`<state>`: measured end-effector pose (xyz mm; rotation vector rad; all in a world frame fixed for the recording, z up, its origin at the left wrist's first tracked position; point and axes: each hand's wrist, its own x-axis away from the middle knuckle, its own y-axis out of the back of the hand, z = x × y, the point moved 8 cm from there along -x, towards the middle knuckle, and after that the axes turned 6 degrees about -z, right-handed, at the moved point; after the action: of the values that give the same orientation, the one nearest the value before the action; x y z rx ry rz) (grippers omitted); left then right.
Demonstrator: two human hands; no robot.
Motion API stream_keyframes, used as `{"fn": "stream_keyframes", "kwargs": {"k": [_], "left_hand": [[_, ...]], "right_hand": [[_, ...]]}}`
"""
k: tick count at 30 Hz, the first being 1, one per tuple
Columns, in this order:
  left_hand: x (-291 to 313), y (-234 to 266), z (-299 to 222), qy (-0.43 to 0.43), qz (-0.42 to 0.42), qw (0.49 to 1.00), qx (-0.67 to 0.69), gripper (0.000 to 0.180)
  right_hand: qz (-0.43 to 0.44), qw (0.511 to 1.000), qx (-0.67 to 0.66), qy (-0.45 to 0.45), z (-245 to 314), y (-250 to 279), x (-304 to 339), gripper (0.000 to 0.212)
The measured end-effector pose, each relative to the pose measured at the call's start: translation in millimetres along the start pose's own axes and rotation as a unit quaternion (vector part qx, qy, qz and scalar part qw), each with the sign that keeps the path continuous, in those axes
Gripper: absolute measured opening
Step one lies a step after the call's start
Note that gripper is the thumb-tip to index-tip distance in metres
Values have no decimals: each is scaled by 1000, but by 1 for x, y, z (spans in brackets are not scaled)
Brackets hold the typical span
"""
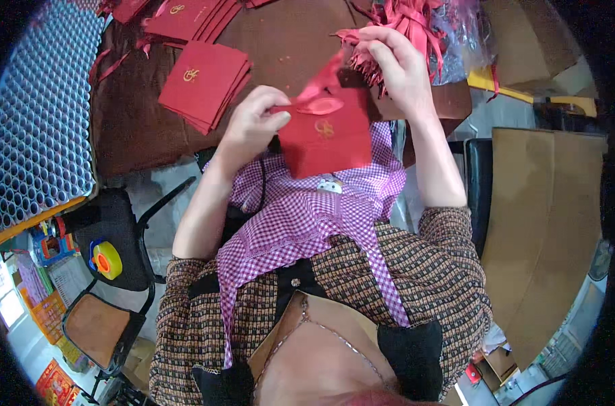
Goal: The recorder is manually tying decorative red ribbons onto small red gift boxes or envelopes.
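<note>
My left hand (253, 122) pinches the left edge of a red paper bag (328, 139) with a gold emblem, held above my lap. My right hand (395, 64) is raised over the bag's top right corner, fingers closed on a red ribbon handle (328, 74) that runs down to the bag's mouth. A bunch of red ribbons (409, 20) lies just behind that hand on the brown table (287, 34). A stack of flat red bags (202, 81) rests on the table to the left of my left hand.
More flat red bags (186, 17) lie at the table's far edge. A tray of several tubes (40, 122) stands at left. A black chair (111, 243) holds a yellow tape roll (106, 259). Cardboard sheets (544, 223) lean at right.
</note>
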<state>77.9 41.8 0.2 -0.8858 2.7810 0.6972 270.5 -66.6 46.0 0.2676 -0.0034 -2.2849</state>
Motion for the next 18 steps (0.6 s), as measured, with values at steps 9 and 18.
{"fn": "stream_keyframes", "kwargs": {"k": [9,18], "left_hand": [[0,16,40,358,-40,892,272,26],[-11,34,-4,186,-51,906,377,40]], "right_hand": [[183,780,497,334,27,-65,103,58],[0,999,-23,-44,-22,-31,96,32]]}}
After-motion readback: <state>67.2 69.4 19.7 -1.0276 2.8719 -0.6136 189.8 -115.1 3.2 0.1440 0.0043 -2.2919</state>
